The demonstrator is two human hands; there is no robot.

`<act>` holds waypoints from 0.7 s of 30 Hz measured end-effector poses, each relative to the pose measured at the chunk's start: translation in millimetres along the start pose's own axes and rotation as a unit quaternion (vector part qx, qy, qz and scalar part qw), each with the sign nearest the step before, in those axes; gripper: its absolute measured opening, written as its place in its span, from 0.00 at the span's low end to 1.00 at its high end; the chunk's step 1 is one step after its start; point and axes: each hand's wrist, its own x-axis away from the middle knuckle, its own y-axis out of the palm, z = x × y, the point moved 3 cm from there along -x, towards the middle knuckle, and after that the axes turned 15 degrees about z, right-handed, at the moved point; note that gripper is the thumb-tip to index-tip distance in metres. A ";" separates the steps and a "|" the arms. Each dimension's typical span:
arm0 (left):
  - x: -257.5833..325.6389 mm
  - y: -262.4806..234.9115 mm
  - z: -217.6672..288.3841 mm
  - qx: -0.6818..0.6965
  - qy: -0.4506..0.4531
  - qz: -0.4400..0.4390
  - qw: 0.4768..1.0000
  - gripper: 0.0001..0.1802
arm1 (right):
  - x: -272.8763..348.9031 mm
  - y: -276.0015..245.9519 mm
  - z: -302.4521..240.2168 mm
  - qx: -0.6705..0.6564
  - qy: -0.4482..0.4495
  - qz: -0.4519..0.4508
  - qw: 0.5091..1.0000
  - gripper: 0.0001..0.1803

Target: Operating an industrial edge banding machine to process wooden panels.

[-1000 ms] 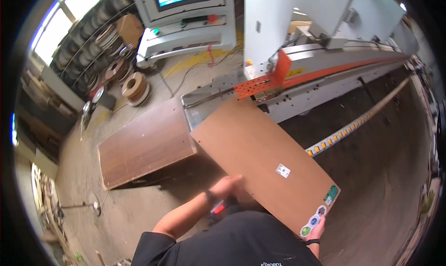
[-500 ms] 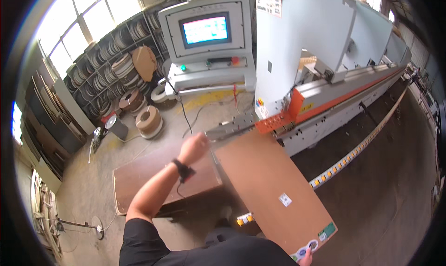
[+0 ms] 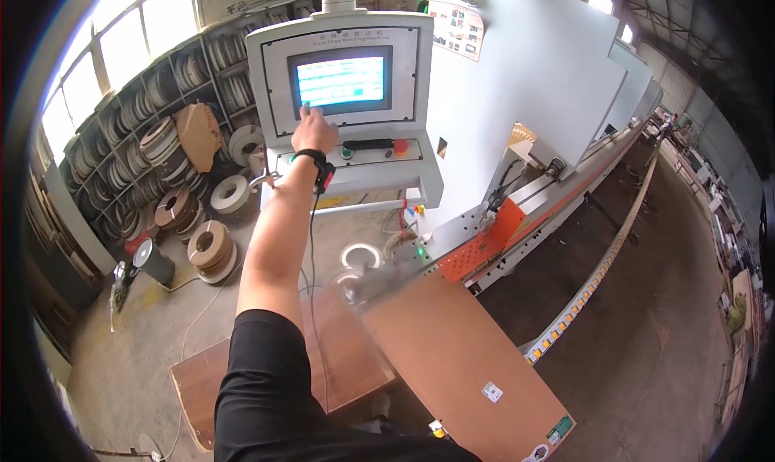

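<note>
My left hand (image 3: 314, 131), with a dark wristband below it, is raised to the control panel (image 3: 278, 91). Its index finger points out at the lower left corner of the lit screen (image 3: 339, 81), and the other fingers look curled. Nothing is held in it; whether the fingertip touches the screen I cannot tell. A brown flat board (image 3: 452, 341) with small stickers lies slanted, its far end at the perforated orange plate (image 3: 476, 248) of the long grey machine (image 3: 517, 83). My right hand is out of view.
Below the screen are a green button (image 3: 347, 153) and a red knob (image 3: 400, 146). Brown panels (image 3: 202, 381) lie low at the left. Coils of edging tape (image 3: 211, 248) stand on the floor near a full rack (image 3: 161, 99). A roller rail (image 3: 581, 296) curves away at the right.
My left hand has moved up and away from near the board's far left corner to the screen. My right hand, earlier at the board's near edge, has left the view. The view has shifted.
</note>
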 end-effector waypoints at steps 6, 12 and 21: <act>-45.6 28.6 -11.0 0.006 -0.002 0.015 1.000 0.26 | 22.1 0.2 2.7 0.013 -0.002 0.039 0.999 0.32; -46.2 39.7 -18.4 0.056 0.012 0.031 0.998 0.23 | 42.6 3.2 21.7 0.026 0.000 0.062 0.998 0.29; 119.5 12.2 67.6 0.180 0.352 -0.238 0.887 0.15 | -8.8 -43.8 96.8 0.028 -0.097 0.168 0.981 0.30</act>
